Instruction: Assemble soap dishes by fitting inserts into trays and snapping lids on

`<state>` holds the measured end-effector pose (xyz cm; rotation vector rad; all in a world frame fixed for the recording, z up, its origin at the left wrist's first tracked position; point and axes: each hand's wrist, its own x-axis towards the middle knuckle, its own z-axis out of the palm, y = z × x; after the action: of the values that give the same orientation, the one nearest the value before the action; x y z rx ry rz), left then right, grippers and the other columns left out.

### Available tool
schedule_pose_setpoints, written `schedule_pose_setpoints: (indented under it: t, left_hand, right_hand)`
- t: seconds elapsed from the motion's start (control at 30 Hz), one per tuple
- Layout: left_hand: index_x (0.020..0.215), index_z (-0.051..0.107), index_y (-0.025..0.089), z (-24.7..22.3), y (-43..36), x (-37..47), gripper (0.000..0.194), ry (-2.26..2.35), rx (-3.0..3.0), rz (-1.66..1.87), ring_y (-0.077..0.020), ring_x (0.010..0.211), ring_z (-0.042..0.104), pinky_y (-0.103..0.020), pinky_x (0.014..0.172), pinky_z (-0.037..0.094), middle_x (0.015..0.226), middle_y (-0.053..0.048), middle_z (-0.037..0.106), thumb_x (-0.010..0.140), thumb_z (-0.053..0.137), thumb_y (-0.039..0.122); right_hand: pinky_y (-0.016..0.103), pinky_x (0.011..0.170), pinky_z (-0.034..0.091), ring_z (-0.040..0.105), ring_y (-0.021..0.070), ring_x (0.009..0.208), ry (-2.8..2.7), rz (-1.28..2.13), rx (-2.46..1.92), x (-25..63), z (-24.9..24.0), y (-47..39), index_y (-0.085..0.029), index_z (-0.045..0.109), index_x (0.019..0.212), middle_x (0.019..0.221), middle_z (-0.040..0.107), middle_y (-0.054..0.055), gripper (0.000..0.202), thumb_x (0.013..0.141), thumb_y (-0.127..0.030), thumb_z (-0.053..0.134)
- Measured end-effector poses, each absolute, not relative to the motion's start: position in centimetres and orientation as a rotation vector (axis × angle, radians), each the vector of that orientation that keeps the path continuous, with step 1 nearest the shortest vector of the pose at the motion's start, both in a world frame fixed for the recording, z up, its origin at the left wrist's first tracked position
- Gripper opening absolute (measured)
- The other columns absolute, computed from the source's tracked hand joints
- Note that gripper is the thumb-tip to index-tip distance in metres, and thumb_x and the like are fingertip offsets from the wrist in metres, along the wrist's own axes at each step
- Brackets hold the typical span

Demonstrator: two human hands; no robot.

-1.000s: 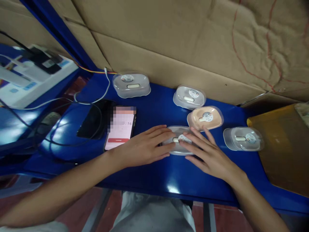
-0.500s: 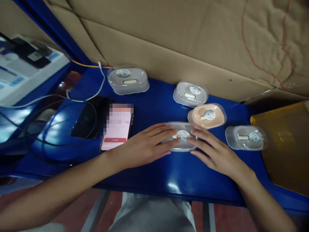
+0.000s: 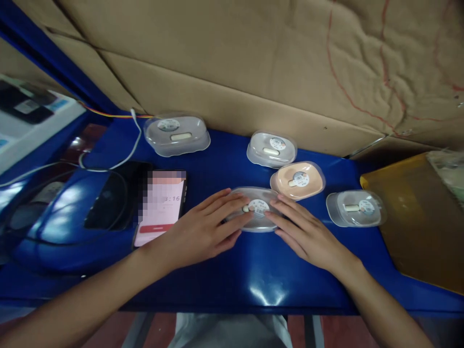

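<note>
- Nearest: wearer's pale clothing (image 3: pixel 232 332) below the front edge of the blue table (image 3: pixel 224 280).
- L hand (image 3: pixel 205 232): open, fingers long & a bit spread, tips on the L end of the clear-lidded case (image 3: pixel 258 209).
- R hand (image 3: pixel 313 237): also open, tips on the R end of same. Hands apart, w/ the case's round label showing btwn them; can't tell if they press down.
- That case lies flat on the table, mid-front.
- Phone (image 3: pixel 165 203): L of the case, screen up & lit, partly behind the L forearm; dark flat item (image 3: pixel 112 203) just beside it.
- R side: grey case (image 3: pixel 357 209) near the brown box (image 3: pixel 420 217).
- Peach case (image 3: pixel 300 180): just behind the R fingertips.
- Further back: small rear case (image 3: pixel 271 149), right behind the peach one, & back-L case (image 3: pixel 177 135), both by the cardboard (image 3: pixel 217 63).
- Far L: white cable (image 3: pixel 136 145), then white power strip (image 3: pixel 58 121), blurry.
</note>
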<state>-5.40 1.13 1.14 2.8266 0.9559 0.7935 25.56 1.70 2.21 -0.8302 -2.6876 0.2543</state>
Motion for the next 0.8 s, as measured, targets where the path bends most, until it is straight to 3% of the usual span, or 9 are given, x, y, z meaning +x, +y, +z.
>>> schedule_pose_setpoints:
  t: [0.13, 0.3, 0.47, 0.53, 0.63, 0.8]
  left_hand:
    - [0.139, 0.062, 0.018, 1.1, 1.2, -5.4, 0.039, 1.168, 2.804, 0.785, -0.0327, 0.142, 0.063, -0.064, 0.131, 0.036, 0.150, -0.017, 0.066, 0.100, 0.063, 0.014]
    - [0.135, 0.060, 0.019, 1.2, 1.6, -5.8, 0.034, 1.387, 2.735, 0.816, -0.0375, 0.150, 0.056, -0.066, 0.128, 0.039, 0.155, -0.021, 0.059, 0.102, 0.068, 0.027]
    - [0.134, 0.060, 0.019, 0.8, 2.0, -6.3, 0.038, 1.437, 2.618, 0.774, -0.0408, 0.156, 0.047, -0.064, 0.125, 0.043, 0.166, -0.023, 0.048, 0.104, 0.069, 0.040]
    - [0.136, 0.060, 0.021, 0.7, 2.1, -6.5, 0.038, 1.419, 2.593, 0.781, -0.0400, 0.153, 0.051, -0.062, 0.120, 0.049, 0.162, -0.020, 0.054, 0.105, 0.067, 0.042]
    - [0.139, 0.061, 0.023, 0.7, 2.5, -6.7, 0.041, 1.379, 2.524, 0.840, -0.0361, 0.146, 0.058, -0.058, 0.118, 0.052, 0.156, -0.017, 0.061, 0.106, 0.065, 0.045]
    - [0.138, 0.062, 0.020, 0.8, 5.0, -6.8, 0.043, 1.478, 2.417, 0.805, -0.0349, 0.143, 0.061, -0.057, 0.118, 0.051, 0.151, -0.018, 0.063, 0.106, 0.062, 0.049]
  right_hand:
    - [0.051, 0.130, 0.046, 0.041, 0.0261, 0.161, -2.692, 0.234, -0.842, 25.8, 1.7, 1.9, -0.029, 0.027, 0.173, 0.169, 0.050, 0.009, 0.078, 0.104, -0.004, 0.053]
    - [0.053, 0.125, 0.048, 0.052, 0.0289, 0.154, -2.570, 0.095, -0.888, 27.1, 2.2, 2.8, -0.035, 0.033, 0.171, 0.162, 0.059, 0.008, 0.075, 0.105, -0.010, 0.058]
    - [0.068, 0.129, 0.031, 0.032, 0.0378, 0.164, -2.503, -0.010, -1.161, 29.7, 2.3, 5.0, -0.034, 0.034, 0.171, 0.175, 0.041, 0.011, 0.072, 0.105, -0.030, 0.065]
    - [0.066, 0.129, 0.032, 0.038, 0.0362, 0.162, -2.516, 0.050, -1.179, 30.7, 2.1, 5.7, -0.034, 0.037, 0.169, 0.172, 0.046, 0.012, 0.066, 0.107, -0.031, 0.062]
    - [0.060, 0.121, 0.042, 0.056, 0.0340, 0.149, -2.510, 0.110, -1.134, 31.6, 2.5, 6.1, -0.035, 0.052, 0.159, 0.158, 0.062, 0.010, 0.054, 0.106, -0.035, 0.064]
    - [0.056, 0.116, 0.047, 0.063, 0.0332, 0.137, -2.419, 0.160, -1.174, 32.1, 3.8, 6.4, -0.034, 0.064, 0.148, 0.146, 0.071, 0.007, 0.044, 0.105, -0.046, 0.065]
